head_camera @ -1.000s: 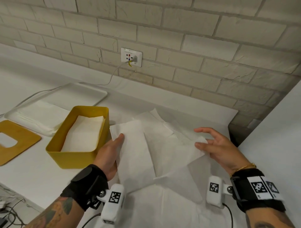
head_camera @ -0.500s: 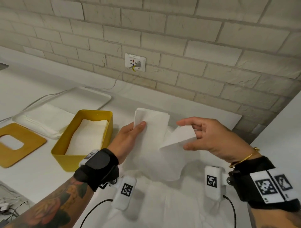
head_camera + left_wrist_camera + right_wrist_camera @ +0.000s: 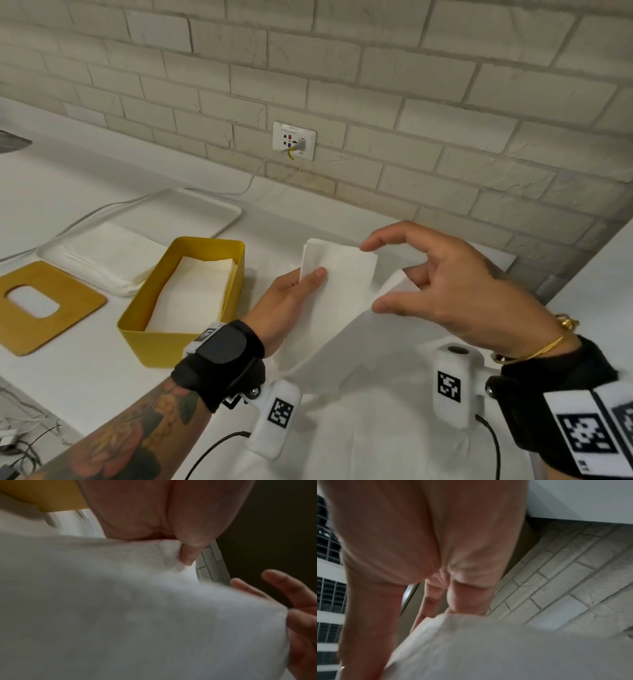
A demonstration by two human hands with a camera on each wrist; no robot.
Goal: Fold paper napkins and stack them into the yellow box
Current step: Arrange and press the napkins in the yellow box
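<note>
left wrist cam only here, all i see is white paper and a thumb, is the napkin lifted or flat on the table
observer: Lifted. The head view shows the left hand pinching the napkin at its left edge, thumb in front, above the table.
operator: and the right hand, does it have a grip too
observer: Yes. The right hand holds the napkin's right flap between thumb and fingers, folded in toward the middle.
operator: box ready for it
observer: The yellow box stands open to the left of the hands, with folded napkins lying inside.
</note>
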